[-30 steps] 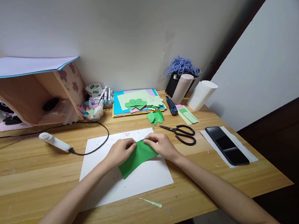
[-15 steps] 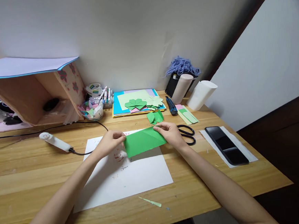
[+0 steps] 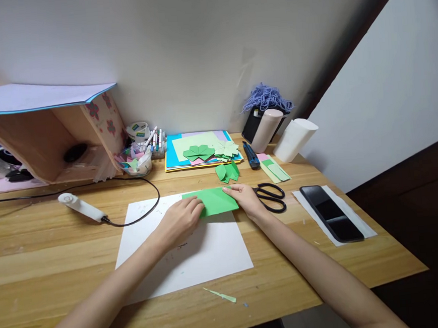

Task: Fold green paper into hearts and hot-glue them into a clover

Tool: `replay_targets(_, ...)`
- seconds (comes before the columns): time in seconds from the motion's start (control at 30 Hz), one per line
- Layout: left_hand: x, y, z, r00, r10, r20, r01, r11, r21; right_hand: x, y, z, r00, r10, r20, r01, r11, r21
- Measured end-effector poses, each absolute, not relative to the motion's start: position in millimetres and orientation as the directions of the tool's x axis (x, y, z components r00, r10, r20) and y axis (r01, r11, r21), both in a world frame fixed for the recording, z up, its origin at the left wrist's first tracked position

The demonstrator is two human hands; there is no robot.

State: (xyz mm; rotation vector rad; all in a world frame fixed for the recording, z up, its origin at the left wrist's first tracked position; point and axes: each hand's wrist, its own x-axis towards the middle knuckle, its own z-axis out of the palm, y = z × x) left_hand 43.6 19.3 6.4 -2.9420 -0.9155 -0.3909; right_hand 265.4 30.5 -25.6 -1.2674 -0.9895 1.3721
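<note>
A rectangular sheet of green paper [image 3: 216,203] is held over the white paper [image 3: 210,250] on the wooden desk. My right hand [image 3: 246,199] grips its right end, thumb on top near the upper corner. At the left end my left hand [image 3: 183,217] has its fingers curled over the lower edge, covering that corner. Just right of my right hand lie scissors [image 3: 272,197] with black handles, their blades hidden behind the hand. Folded green paper pieces [image 3: 227,172] rest a little beyond the sheet.
Behind are stacked coloured papers [image 3: 171,155] with paper leaf shapes on top, a utility knife [image 3: 251,155] and a white roll [image 3: 296,138]. A phone [image 3: 332,213] lies right. To the left are a white corded device [image 3: 80,207], a tub of scraps [image 3: 139,162] and an open box [image 3: 102,122].
My left hand has moved right and slightly down, from the sheet's upper left corner to its lower left edge. The green paper now lies lower and flatter; my right hand has shifted little.
</note>
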Motion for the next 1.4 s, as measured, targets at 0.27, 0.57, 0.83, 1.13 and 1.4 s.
replay_targets(0.27, 31.3, 28.4, 14.5, 0.641, 0.747, 0.177, 0.719, -0.665, 0.201, 261.4, 30.8, -22.7, -0.019, 0.978, -0.208, -0.097, -0.209, -0.973)
replay_targets(0.57, 28.7, 36.1, 16.9, 0.376, 0.926, 0.021, 0.557, -0.244, 0.794, 250.8, 18.5, -17.2, -0.185, 0.976, -0.119, 0.086, -0.105, -0.991)
replay_targets(0.83, 10.6, 45.0, 20.6, 0.345, 0.938, -0.03, 0.718, -0.243, 0.653, 265.1, 27.6, -28.8, -0.078, 0.995, 0.067, 0.361, 0.091, -0.928)
replay_targets(1.13, 16.5, 13.6, 26.4, 0.838, 0.54, -0.074, 0.533, -0.782, 0.324, 265.5, 31.2, -30.8, -0.102, 0.991, 0.087, 0.437, 0.123, -0.891)
replay_targets(1.4, 13.1, 18.9, 27.7, 0.856, 0.488, -0.171, 0.517, -0.798, 0.309, 268.0, 32.6, -26.6, -0.154, 0.988, -0.007, 0.4, 0.056, -0.915)
